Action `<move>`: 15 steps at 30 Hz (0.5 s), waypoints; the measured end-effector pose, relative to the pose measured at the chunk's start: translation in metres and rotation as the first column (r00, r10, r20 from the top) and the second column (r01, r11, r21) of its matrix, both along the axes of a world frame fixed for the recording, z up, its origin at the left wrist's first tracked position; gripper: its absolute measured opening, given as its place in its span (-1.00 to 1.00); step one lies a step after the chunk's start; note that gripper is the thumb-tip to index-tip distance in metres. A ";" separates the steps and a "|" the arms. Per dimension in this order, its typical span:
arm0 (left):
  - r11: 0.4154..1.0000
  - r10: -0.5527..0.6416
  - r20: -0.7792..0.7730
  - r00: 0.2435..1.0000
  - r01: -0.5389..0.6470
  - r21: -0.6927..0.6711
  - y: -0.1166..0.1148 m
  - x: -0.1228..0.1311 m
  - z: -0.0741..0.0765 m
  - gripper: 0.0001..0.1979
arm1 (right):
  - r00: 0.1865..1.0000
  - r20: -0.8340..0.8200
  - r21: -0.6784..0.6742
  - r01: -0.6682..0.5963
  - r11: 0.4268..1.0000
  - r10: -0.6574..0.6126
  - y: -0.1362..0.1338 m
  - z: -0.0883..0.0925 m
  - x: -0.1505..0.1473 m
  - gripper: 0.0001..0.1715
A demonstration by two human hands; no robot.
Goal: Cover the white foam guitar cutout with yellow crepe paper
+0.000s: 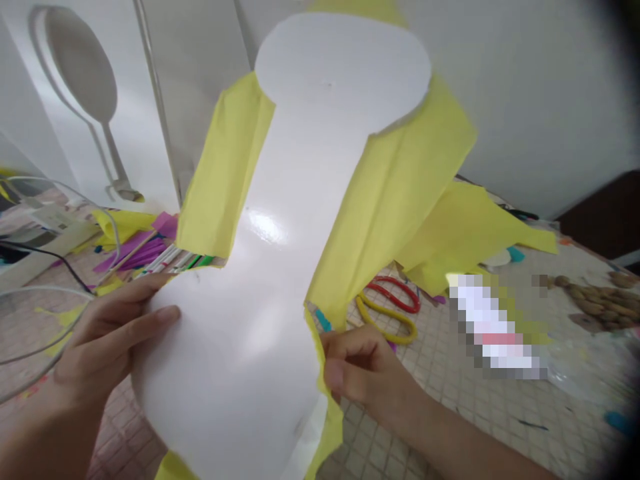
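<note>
A large white glossy cutout point(295, 193), wide at both ends with a narrower middle, is held up above the table. Yellow sheet material point(385, 193) lies behind it and sticks out past its edges. My left hand point(117, 333) grips the cutout's lower left lobe, thumb on the white face and fingers behind. At the lower right edge, my right hand point(357, 367) pinches the yellow border where it meets the white piece. A strip along the lower right shows the yellow edge turned close against the cutout. The undersides of both hands' grips are hidden.
Scissors with red and yellow handles point(393, 310) lie behind my right hand. Purple strips point(135, 257) and pens are at left, near cables point(45, 290). More yellow sheet point(465, 227), a plastic bag point(590, 367) and brown roundish items point(595, 303) are at right. A white board point(135, 100) with a spoon-shaped opening stands behind.
</note>
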State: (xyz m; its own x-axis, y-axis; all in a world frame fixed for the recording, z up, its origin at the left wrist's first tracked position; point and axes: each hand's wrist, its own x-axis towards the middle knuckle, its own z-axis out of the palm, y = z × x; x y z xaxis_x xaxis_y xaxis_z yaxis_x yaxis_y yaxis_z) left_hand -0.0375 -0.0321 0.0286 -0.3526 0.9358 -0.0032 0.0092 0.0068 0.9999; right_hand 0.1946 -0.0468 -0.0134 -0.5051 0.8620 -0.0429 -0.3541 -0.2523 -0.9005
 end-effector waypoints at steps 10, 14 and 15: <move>1.000 0.007 0.047 0.999 -0.007 -0.015 -0.002 0.010 0.002 -0.76 | 0.998 0.002 -0.002 -0.061 0.998 0.061 -0.001 0.002 0.004 -0.55; 0.999 -0.018 0.051 0.999 0.020 -0.044 0.000 0.008 -0.002 -0.78 | 1.000 0.021 0.006 0.015 1.000 -0.015 0.000 0.005 0.005 -0.57; 0.999 -0.023 0.051 0.998 0.025 -0.042 0.001 0.007 -0.003 -0.78 | 0.999 0.016 0.013 0.035 0.999 -0.036 0.000 0.004 0.005 -0.59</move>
State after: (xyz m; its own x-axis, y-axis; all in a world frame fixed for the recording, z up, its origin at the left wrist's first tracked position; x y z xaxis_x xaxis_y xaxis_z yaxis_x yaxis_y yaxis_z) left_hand -0.0301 -0.0313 0.0260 -0.3283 0.9427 -0.0601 -0.0405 0.0495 0.9980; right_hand 0.1993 -0.0464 -0.0091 -0.4735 0.8799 -0.0395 -0.3482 -0.2282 -0.9092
